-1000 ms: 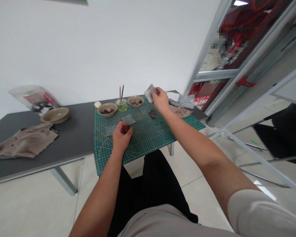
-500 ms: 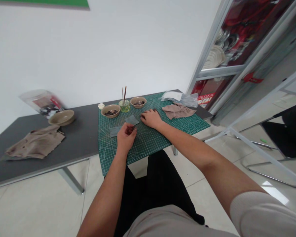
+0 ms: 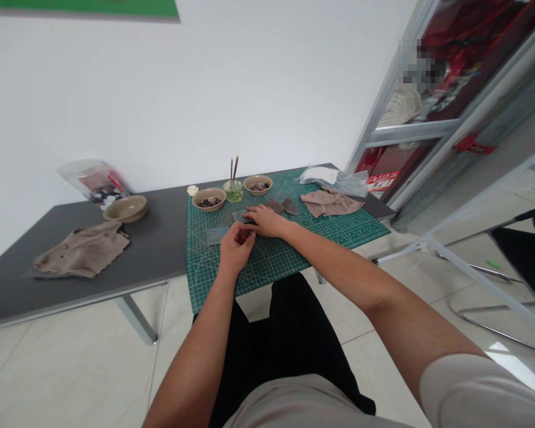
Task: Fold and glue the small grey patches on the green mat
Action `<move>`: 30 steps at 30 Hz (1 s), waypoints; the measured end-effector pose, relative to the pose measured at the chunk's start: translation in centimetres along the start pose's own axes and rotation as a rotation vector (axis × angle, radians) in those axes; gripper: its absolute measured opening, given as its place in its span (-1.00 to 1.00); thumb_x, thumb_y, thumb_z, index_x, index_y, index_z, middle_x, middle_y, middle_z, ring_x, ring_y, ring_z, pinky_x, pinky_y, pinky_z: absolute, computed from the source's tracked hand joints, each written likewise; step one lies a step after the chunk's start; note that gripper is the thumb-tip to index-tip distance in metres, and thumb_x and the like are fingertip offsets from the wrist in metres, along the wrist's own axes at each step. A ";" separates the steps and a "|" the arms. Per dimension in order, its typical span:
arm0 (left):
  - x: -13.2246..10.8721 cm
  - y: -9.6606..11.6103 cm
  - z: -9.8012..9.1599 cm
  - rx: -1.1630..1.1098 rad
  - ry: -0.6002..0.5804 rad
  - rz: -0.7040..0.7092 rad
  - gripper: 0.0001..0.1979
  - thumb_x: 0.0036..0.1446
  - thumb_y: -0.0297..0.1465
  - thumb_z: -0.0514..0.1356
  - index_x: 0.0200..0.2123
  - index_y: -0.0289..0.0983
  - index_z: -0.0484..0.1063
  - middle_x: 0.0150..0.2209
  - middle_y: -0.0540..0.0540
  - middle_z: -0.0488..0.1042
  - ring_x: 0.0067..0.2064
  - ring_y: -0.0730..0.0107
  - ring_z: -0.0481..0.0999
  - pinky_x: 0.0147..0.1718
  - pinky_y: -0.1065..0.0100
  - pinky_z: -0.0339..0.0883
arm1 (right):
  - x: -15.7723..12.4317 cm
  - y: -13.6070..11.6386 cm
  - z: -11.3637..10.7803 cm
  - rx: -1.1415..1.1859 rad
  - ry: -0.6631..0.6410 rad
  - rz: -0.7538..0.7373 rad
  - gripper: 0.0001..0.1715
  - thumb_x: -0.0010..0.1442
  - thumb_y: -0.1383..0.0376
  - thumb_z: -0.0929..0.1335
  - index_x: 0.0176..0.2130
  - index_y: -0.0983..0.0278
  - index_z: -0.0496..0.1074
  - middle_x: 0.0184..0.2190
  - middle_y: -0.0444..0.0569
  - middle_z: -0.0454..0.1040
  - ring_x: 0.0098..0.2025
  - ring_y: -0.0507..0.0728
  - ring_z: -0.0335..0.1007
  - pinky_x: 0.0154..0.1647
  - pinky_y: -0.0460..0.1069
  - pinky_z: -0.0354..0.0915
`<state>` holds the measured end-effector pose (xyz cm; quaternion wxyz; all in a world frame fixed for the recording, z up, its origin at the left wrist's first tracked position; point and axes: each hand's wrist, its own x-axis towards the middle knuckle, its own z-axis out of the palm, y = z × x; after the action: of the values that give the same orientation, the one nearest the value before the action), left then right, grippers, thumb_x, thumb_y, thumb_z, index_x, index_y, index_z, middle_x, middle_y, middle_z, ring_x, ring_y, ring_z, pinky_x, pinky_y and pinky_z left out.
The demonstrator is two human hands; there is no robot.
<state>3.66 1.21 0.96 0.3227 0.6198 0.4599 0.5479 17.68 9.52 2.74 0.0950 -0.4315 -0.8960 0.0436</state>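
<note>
Dark grey counter (image 3: 116,249); green cutting mat (image 3: 209,279) beneath left grip (image 3: 237,248) and right grip (image 3: 267,221). Well left of grips: beige cloth (image 3: 80,252), tan bowl (image 3: 125,208), clear plastic tub (image 3: 93,181).

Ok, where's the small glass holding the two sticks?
In the head view, the glass stands at the far edge of the green cutting mat, between the left tan bowl and the right tan bowl.
</note>
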 end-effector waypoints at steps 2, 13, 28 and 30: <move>0.0 0.0 0.0 0.012 0.001 0.007 -0.91 -0.02 -0.40 0.23 -0.40 -0.22 0.35 -0.53 0.08 0.32 -0.52 0.51 0.29 -0.53 0.45 0.17 | 0.5 0.2 -0.1 -0.021 0.002 -0.012 -0.49 0.32 0.14 0.25 0.17 0.29 0.38 0.22 0.14 0.34 0.17 0.34 0.24 0.11 0.17 0.17; 0.3 -0.3 0.1 0.015 0.069 -0.029 -0.90 0.02 -0.36 0.23 -0.38 -0.23 0.35 -0.54 0.10 0.32 -0.55 0.52 0.29 -0.54 0.44 0.19 | 0.3 -0.8 -0.9 0.102 0.311 0.174 -0.78 0.19 0.28 0.30 -0.18 0.32 0.45 -0.26 0.08 0.55 -0.19 0.19 0.42 -0.16 0.01 0.21; 0.6 0.0 0.0 0.158 0.066 0.001 -0.93 0.04 -0.38 0.19 -0.45 -0.25 0.39 -0.53 0.07 0.35 -0.44 0.46 0.34 -0.41 0.43 0.21 | -4.3 -2.9 1.9 1.297 0.449 0.142 -0.73 0.02 0.14 0.43 -0.32 0.27 0.45 -0.37 -0.12 0.48 -0.31 0.07 0.36 -0.19 -0.01 0.27; 0.7 -0.1 0.0 0.158 0.077 -0.001 -0.93 0.03 -0.37 0.20 -0.42 -0.25 0.42 -0.51 0.07 0.38 -0.43 0.45 0.36 -0.39 0.42 0.22 | -4.3 -2.8 2.2 1.425 0.459 0.206 -0.68 -0.05 0.13 0.48 -0.32 0.29 0.49 -0.39 -0.12 0.49 -0.34 0.05 0.36 -0.24 -0.03 0.28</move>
<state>3.65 1.87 1.15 0.2549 0.6215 0.5143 0.5332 17.74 4.44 0.48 0.5307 -0.3456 -0.5639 0.5301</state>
